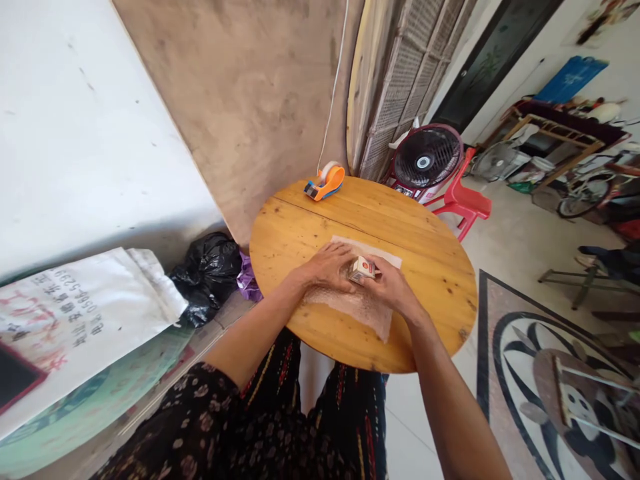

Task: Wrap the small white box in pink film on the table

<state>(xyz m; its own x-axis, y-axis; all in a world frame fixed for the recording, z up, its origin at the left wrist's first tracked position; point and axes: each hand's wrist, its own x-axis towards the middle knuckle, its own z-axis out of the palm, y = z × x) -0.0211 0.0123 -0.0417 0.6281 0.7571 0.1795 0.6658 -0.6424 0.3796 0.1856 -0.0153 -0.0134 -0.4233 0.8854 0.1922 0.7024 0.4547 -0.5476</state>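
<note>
A small white and orange box (362, 268) sits on a sheet of clear bubble wrap (361, 307) spread on the round wooden table (440, 267). My left hand (327, 265) lies over the wrap at the box's left side, fingers curled against it. My right hand (393, 288) grips the box from the right with thumb and fingers. Both hands meet at the box near the table's middle.
An orange tape dispenser (325, 181) rests at the table's far edge. Behind it stand a board and a lattice panel against the wall. A dark fan (426, 160) and a red plastic stool (465, 200) are at the far right. Black bags (209, 272) lie at the left.
</note>
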